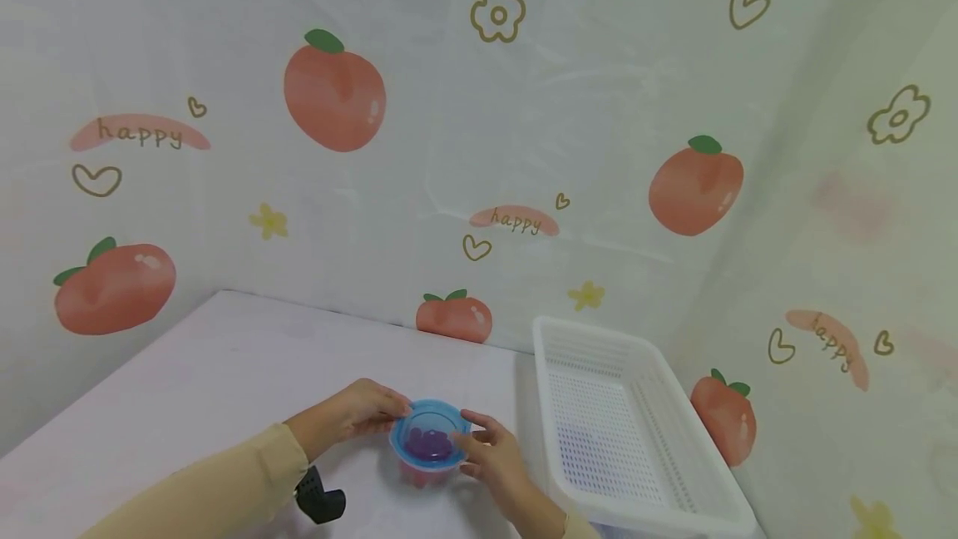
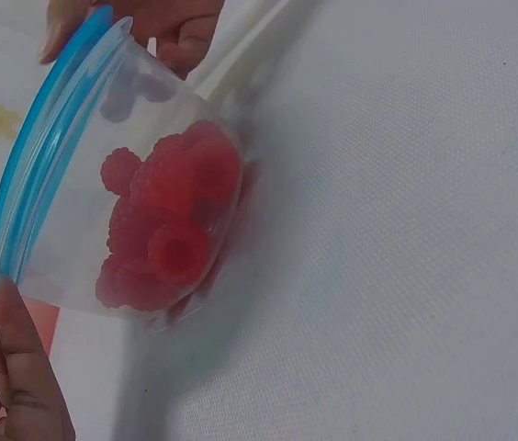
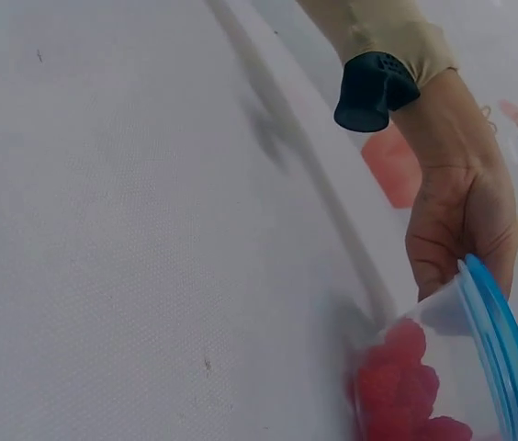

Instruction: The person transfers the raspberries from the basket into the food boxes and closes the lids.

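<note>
A clear plastic bowl with a round blue lid on top stands on the white table, between my two hands. Several red raspberries are inside it; through the lid they look purple. My left hand pinches the lid's rim from the left; in the left wrist view its thumb and fingers meet at that edge. On the opposite side, my right hand holds the rim, one digit lying over the lid. In the right wrist view, the left hand is behind the bowl, its fingertips hidden.
A white perforated plastic basket stands to the right of the right hand. A dark wrist mount sits at the left sleeve. Behind the table hangs a white curtain printed with peaches.
</note>
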### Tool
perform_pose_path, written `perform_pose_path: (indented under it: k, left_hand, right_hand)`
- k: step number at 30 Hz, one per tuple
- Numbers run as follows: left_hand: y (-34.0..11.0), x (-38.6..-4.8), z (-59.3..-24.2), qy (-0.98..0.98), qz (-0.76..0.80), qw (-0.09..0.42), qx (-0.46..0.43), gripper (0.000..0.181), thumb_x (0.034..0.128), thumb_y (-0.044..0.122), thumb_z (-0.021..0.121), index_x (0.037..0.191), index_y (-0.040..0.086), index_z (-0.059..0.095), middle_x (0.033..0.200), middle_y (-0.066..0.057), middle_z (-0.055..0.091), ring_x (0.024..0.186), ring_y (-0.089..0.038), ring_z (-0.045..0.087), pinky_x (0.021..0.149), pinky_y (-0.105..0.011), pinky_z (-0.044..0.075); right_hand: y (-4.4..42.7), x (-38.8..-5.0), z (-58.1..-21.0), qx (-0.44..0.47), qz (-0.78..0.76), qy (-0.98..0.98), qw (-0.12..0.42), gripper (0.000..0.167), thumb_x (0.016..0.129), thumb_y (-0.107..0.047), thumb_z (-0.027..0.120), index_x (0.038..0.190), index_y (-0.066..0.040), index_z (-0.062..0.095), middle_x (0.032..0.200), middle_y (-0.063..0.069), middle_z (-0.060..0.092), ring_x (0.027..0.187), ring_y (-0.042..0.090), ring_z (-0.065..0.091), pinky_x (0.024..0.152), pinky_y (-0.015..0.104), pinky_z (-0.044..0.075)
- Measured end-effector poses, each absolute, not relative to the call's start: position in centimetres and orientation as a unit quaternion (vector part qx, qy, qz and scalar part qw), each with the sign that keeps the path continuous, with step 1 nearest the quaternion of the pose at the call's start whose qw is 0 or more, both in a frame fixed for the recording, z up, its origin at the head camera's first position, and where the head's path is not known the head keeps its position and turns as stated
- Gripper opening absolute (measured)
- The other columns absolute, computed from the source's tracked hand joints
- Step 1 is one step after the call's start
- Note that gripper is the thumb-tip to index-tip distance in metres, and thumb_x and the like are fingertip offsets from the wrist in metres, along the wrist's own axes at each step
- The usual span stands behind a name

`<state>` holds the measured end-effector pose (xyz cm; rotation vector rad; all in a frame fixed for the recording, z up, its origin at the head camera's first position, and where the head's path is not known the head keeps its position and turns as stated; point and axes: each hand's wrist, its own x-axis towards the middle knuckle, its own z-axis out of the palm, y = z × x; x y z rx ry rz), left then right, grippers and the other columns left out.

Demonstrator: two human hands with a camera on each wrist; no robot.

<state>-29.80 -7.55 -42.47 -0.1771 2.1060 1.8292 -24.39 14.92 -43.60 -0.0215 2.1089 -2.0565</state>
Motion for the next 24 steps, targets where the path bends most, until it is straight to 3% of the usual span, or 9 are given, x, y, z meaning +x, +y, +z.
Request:
perform_pose_path:
  k: [4,8,24]
  left_hand:
    - [-7.52,-29.73,-42.48,0.746,0.642,0.168,-0.056,0.021,0.0854,0.005,0.071,0.102,-0.007,0.069,0.086,-0.009,0.069,0.07,-0.015,0.06,0.067,-0.025,0.057]
    - [-7.51,-29.66,-42.53,0.746,0.642,0.167,-0.056,0.02,0.0858,0.004,0.07,0.102,-0.007,0.069,0.085,-0.009,0.07,0.071,-0.015,0.06,0.067,-0.026,0.057]
    - [-7.75,-29.51,-42.4,0.753,0.635,0.165,-0.048,0.018,0.0858,0.004,0.07,0.101,-0.006,0.069,0.084,-0.008,0.069,0.069,-0.014,0.06,0.066,-0.025,0.057]
  right_hand:
    - [15.42,-23.77,-43.27,-0.027,-0.712,0.688,0.14,0.072,0.083,-0.006,0.073,0.145,0.0,0.037,0.091,0.002,0.048,0.073,0.009,0.057,0.071,0.023,0.057]
    - [15.6,-23.55,-43.22,-0.033,-0.729,0.665,0.158,0.076,0.084,-0.003,0.073,0.148,-0.001,0.032,0.085,0.0,0.049,0.072,0.008,0.059,0.074,0.024,0.058]
    - [15.01,-23.56,-43.2,-0.028,-0.739,0.658,0.142,0.076,0.083,0.004,0.071,0.147,0.001,0.032,0.073,-0.002,0.052,0.066,0.007,0.059,0.07,0.02,0.056]
